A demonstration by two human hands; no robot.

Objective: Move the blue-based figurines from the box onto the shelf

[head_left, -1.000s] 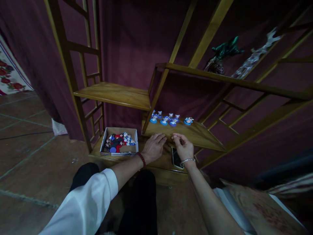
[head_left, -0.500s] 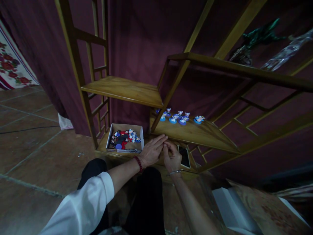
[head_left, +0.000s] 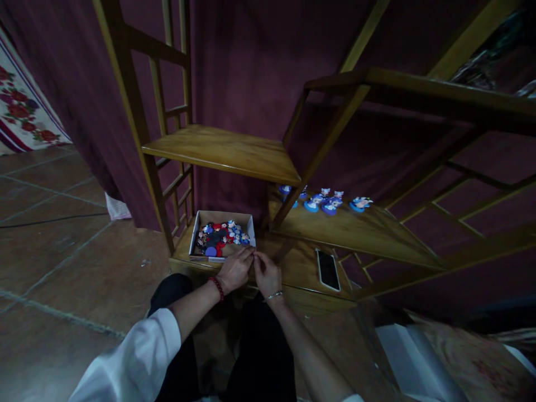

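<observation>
Head view: the left hand (head_left: 235, 269) and the right hand (head_left: 267, 274) are side by side, low in the middle. Their fingertips meet at the near edge of the box (head_left: 220, 215). It is too dark and too small to tell if the fingers are pinched shut or if they hold some little thing.

A second ago both hands were up at the front edge of the low shelf (head_left: 360, 234), near the toy row (head_left: 324, 200). Since then they have come down and to the left. Now the toy row is well apart from them, at 2 o'clock. The box is just beside them, at 11 o'clock. So the work has gone from the shelf to the box.

The box sits on the bottom board (head_left: 299, 267) and is full of small toys (head_left: 220, 237) in red, blue and black.

The phone (head_left: 327, 269) lies flat on the same board, at 3 o'clock from the hands. Before, the right hand hid part of it. Now all of it shows.

A red bead band (head_left: 218, 287) is on the left wrist. A thin silver band (head_left: 274, 294) is on the right wrist.
</observation>
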